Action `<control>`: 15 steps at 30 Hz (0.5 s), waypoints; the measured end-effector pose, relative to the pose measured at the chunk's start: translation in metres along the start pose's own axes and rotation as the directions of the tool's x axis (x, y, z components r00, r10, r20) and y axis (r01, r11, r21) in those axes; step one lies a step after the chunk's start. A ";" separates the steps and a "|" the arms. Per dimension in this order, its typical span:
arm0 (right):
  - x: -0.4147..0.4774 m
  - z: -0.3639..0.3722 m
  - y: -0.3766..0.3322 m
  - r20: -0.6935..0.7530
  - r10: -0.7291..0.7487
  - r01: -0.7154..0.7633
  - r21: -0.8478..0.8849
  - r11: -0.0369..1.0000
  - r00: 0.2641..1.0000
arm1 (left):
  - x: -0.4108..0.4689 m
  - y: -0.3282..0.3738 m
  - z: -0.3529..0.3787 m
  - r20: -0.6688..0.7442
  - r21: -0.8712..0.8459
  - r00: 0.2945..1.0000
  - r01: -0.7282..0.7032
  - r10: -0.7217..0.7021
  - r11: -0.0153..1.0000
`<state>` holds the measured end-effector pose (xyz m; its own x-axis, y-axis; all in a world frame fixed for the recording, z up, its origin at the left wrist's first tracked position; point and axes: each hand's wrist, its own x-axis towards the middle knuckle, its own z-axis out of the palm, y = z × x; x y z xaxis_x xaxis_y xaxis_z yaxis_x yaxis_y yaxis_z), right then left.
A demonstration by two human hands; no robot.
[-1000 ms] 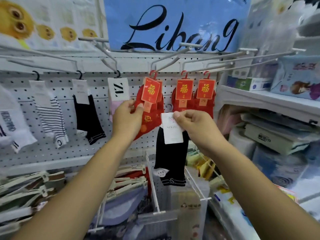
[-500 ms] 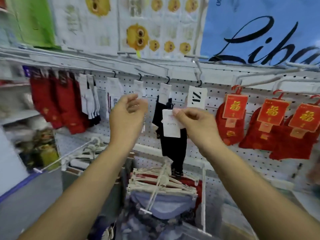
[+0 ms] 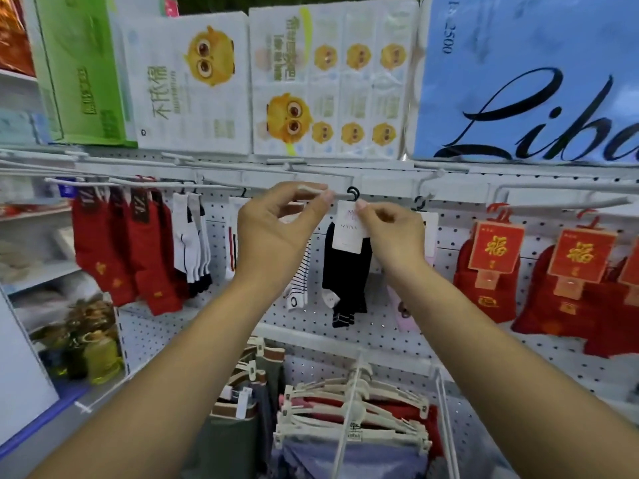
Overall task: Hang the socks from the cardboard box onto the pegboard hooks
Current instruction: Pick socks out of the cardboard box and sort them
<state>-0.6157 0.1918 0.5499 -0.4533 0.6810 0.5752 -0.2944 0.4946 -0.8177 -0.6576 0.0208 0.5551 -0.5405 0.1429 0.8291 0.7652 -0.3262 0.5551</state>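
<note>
White perforated pegboard (image 3: 380, 326) lines the wall. Left hand (image 3: 276, 229) pinches the tip of a white metal peg hook (image 3: 340, 196); right hand (image 3: 390, 236) pinches the white card label (image 3: 347, 236) on black ankle socks (image 3: 345, 278).

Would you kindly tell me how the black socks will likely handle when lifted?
Probably floppy: the black socks hang limp below their white card. Likely light: the right hand holds them by a fingertip pinch on that card.
</note>
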 end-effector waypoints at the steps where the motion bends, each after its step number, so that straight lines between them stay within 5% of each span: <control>1: 0.002 0.002 0.001 0.010 -0.010 0.010 -0.019 1.000 1.000 | 0.000 -0.001 0.000 0.000 0.009 1.000 -0.023 0.023 1.000; 15: 0.020 0.016 0.015 0.036 0.037 -0.029 -0.194 0.981 0.999 | 0.012 -0.010 -0.010 0.109 0.036 0.994 -0.031 0.027 0.999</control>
<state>-0.6430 0.2043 0.5484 -0.4936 0.6788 0.5437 -0.1125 0.5700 -0.8139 -0.6750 0.0163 0.5589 -0.4781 0.2350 0.8463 0.7939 -0.2966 0.5309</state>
